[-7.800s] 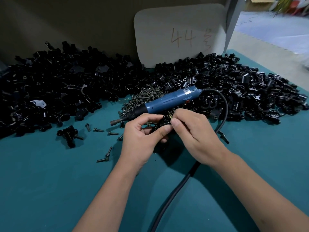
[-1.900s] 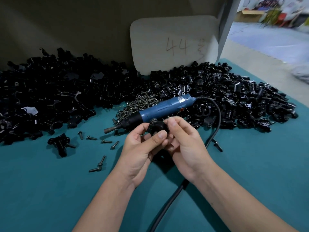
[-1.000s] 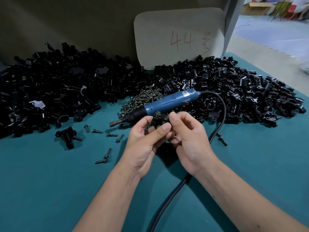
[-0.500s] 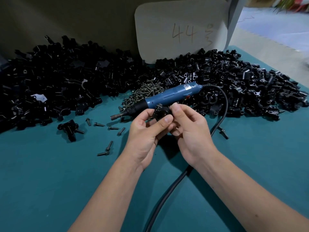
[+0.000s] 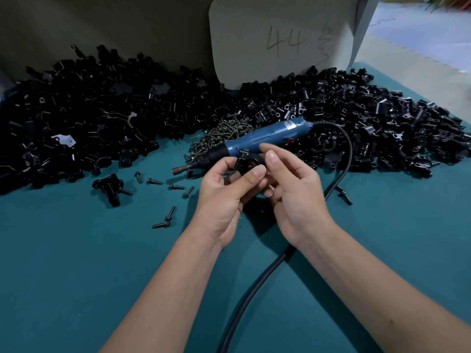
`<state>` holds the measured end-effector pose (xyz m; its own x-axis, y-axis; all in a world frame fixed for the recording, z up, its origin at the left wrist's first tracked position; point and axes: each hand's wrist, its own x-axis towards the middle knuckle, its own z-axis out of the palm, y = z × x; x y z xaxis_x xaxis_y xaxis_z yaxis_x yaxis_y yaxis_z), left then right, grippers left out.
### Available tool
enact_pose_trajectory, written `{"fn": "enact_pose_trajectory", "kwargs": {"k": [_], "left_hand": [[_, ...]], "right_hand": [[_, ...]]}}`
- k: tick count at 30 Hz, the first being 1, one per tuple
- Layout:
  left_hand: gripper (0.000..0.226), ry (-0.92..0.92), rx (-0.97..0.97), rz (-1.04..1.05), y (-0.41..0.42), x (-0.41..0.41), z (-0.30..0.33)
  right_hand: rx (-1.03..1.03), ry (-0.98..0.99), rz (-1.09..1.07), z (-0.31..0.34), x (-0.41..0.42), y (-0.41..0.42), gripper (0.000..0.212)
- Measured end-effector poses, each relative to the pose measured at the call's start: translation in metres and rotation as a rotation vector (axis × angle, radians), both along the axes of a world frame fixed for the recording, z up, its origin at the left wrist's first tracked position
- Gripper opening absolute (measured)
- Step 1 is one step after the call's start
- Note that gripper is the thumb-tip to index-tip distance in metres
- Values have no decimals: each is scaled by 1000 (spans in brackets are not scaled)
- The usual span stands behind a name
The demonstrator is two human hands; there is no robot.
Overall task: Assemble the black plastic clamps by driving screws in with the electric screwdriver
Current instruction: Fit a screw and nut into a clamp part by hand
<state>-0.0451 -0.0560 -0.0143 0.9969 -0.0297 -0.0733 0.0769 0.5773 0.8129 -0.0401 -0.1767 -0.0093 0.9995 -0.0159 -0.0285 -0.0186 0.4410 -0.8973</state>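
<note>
From the head view, the teal tabletop (image 5: 76,276) lies bare on the near side of the electric screwdriver (image 5: 254,142), broken only by the two forearms and the black cable (image 5: 267,271) that runs from the near edge up under the right wrist. The cable then loops round the right of the tool to its rear end. The right edge of the tabletop slants away beyond the right-hand heap; a pale floor shows past it.

The screwdriver lies flat, its bit pointing left, just behind both hands. The left hand (image 5: 226,197) curls its thumb and fingers round a black plastic clamp (image 5: 246,164), held above the tabletop right in front of the tool's blue body. The right hand (image 5: 293,192) sits just right of the clamp with fingers loosely bent; its thumb tip is at the clamp's edge, and whether it pinches anything cannot be told.

Behind the screwdriver a small mound of screws (image 5: 224,133) touches its front half. A wide heap of black parts (image 5: 89,118) fills the ground to the left of the tool, and a second heap (image 5: 382,118) crowds its right and rear. Left of the bit lie loose screws (image 5: 163,186) and one assembled clamp (image 5: 109,187) on open tabletop. A pale card (image 5: 280,36) marked "44" stands against the back wall behind the tool.
</note>
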Motion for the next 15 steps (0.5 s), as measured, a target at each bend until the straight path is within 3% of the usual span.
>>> {"fn": "enact_pose_trajectory", "kwargs": {"k": [7,11,15], "left_hand": [[45,-8,27,-10,-1,0,-1],[54,-5,49,14,-2,0,-1],[28,-57,91,-12,-1,0,-3]], "right_hand": [[-37,33,-30,0,1,-3,8],[-1,32,-21,-1,2,-3,18],[-102,-47,-38,-3,1,0,9]]}}
